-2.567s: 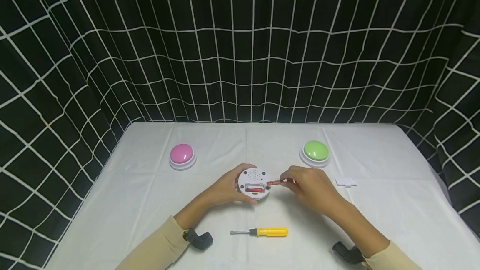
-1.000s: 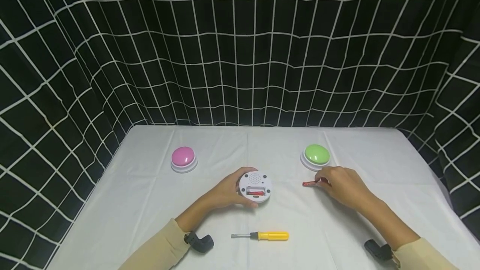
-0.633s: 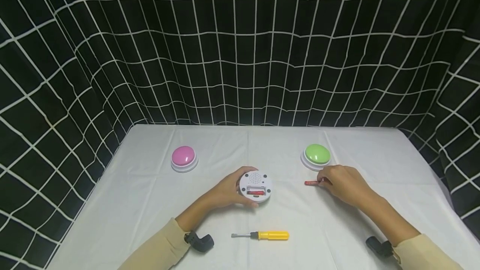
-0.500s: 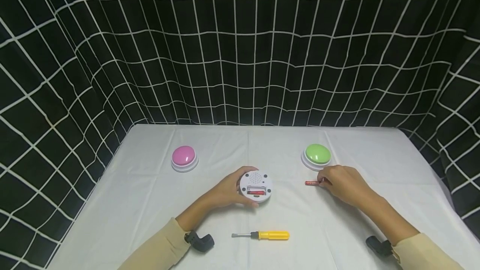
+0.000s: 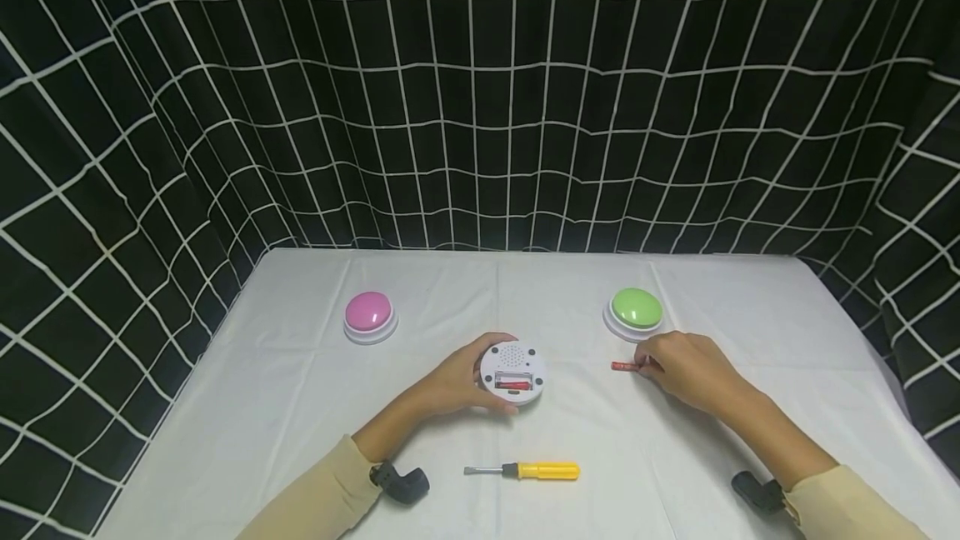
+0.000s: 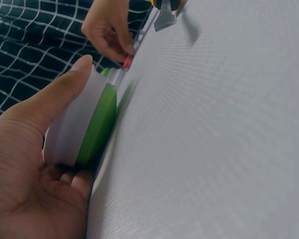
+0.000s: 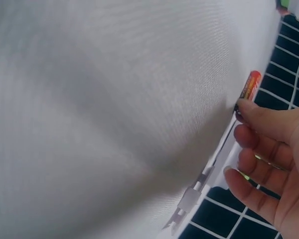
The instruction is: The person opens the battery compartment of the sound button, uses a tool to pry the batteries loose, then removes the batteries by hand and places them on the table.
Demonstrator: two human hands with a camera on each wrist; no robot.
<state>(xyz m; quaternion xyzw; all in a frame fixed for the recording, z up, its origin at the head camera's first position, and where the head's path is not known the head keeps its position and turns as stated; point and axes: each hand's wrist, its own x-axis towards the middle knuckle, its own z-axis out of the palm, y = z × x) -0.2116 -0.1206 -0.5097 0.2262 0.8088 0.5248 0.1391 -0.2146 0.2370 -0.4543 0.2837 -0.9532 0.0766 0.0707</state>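
My left hand [image 5: 453,380] grips a round push-button [image 5: 512,357] by its sides, turned upside down so its white base faces up. Its green dome [image 6: 98,127] points to the table in the left wrist view. A red battery [image 5: 513,386] lies in the uncovered battery compartment, beside a vacant slot. To the right, my right hand [image 5: 686,367] pinches a second battery [image 7: 250,85], red with a black end, between thumb and fingers, low at the tablecloth. Just beyond those fingers in the right wrist view lies a white plastic cover [image 7: 190,198].
A yellow-handled screwdriver [image 5: 547,471] lies nearest the front. Behind the hands stand a pink push-button [image 5: 368,312] on the left and a green push-button [image 5: 637,309] on the right. White cloth [image 5: 420,290] covers the table, with a black gridded curtain [image 5: 480,90] around it.
My right hand has carried the battery rightward, away from the held button, and down to the tablecloth; over the last half second it barely moves. My left hand keeps its hold.
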